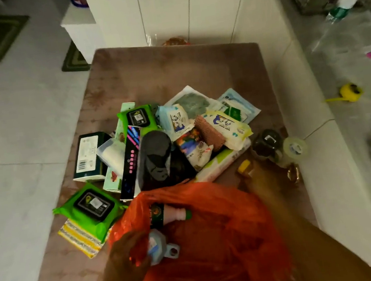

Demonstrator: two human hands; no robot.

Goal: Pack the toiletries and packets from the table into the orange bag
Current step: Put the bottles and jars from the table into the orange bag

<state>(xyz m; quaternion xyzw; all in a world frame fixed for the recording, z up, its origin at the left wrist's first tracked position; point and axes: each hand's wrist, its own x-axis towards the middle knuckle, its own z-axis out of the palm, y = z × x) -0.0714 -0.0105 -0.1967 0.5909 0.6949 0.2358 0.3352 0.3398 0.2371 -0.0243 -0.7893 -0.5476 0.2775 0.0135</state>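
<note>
The orange bag [218, 243] lies open at the table's near edge. Inside it are a pink bottle with a green cap [170, 214] and a grey-blue container [160, 246]. My left hand [124, 251] grips the bag's left rim, next to that container. My right hand [263, 180] is blurred, stretched past the bag towards a small yellow item [244, 166]; its fingers are not clear. Behind the bag is a pile: green wipes packs [91, 206] [138, 117], a black pouch [156, 158], a long black box [132, 162], baby wipes packs [228, 127] and a colourful packet [195, 146].
A dark jar [267, 143] and a clear jar [295, 146] stand at the brown table's [170, 71] right edge. Yellow sponges [81, 238] lie under the near green pack. A white ledge [306, 111] runs along the right and white cabinets stand behind.
</note>
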